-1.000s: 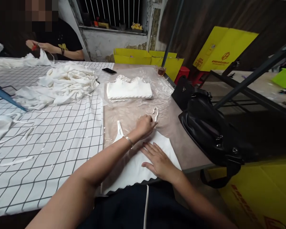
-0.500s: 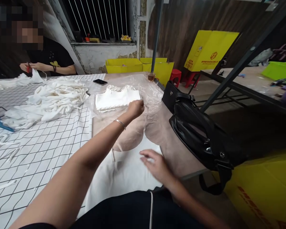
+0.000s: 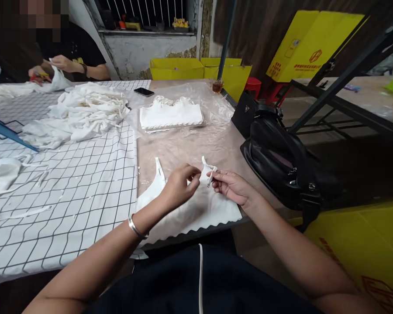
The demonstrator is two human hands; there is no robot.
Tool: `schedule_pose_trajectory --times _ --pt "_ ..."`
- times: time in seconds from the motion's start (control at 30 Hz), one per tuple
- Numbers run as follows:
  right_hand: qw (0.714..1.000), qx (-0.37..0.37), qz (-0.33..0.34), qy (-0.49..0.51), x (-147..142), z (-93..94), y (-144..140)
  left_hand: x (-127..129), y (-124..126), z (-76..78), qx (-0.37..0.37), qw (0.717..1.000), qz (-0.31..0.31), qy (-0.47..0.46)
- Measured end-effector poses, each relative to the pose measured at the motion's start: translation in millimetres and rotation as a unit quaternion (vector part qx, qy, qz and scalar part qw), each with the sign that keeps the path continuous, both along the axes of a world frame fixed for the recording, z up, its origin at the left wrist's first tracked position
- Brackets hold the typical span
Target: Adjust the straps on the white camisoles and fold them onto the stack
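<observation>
My left hand (image 3: 180,185) and my right hand (image 3: 231,186) met just above the near edge of the desk (image 3: 183,148), both pinching the same strap (image 3: 207,171) of a white garment (image 3: 186,209). My left fingers were curled and closed on the strap's left side, my right fingertips gripped its right side, and the strap stood up between them, lifted off the cloth. The body of the garment lay flat under and just behind my hands, its scalloped hem running along the near edge, and its other strap (image 3: 158,168) lay on the desk to the left of my left hand. Farther back, toward the middle of the desk, a folded stack of white pieces (image 3: 172,117) sat on clear plastic sheeting (image 3: 216,113). A checked cloth (image 3: 68,183) covered the left part of the desk, with a loose pile of white fabric (image 3: 81,115) on it. A black bag (image 3: 275,157) rested at the right edge, near my right hand. At the far left corner another person's hands (image 3: 57,65) held white cloth.
</observation>
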State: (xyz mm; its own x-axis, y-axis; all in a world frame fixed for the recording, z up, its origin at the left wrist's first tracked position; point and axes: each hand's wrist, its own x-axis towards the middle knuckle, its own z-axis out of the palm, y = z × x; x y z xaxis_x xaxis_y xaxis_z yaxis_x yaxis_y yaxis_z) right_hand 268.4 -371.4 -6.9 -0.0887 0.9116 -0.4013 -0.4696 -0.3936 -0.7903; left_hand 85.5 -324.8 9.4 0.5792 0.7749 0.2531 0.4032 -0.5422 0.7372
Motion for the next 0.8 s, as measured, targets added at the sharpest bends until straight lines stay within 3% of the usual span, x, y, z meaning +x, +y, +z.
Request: schedule_pose_trajectory --times 0.07,0.17,0.3,0.4,0.53,0.67,0.8 --pt "1.0 0.001 0.015 -0.022 -2 2.4 -1 4 9 -0.8 -0.143 0.989 0.016 -0.017" --pt "0.997 0.015 0.028 -0.072 -8 8.4 -2 22 21 -1.0 -0.303 0.95 -0.017 -0.079" --pt "0.989 0.017 0.047 -0.136 -15 11.3 -5 45 32 0.4 -0.374 0.915 0.008 -0.148" --pt "0.983 0.016 0.055 -0.175 -9 9.9 -6 42 34 -0.4 -0.318 0.938 0.004 -0.139" --pt "0.977 0.053 0.001 -0.208 10 9.3 4 18 20 -16.3 -0.11 0.993 0.031 0.024" --pt "0.969 0.077 -0.033 -0.231 21 6.5 19 6 -5 -38.1 -0.013 0.974 0.047 0.222" --pt "0.956 0.101 0.006 -0.277 17 -5.3 24 10 -12 -44.0 -0.047 0.967 0.033 0.247"
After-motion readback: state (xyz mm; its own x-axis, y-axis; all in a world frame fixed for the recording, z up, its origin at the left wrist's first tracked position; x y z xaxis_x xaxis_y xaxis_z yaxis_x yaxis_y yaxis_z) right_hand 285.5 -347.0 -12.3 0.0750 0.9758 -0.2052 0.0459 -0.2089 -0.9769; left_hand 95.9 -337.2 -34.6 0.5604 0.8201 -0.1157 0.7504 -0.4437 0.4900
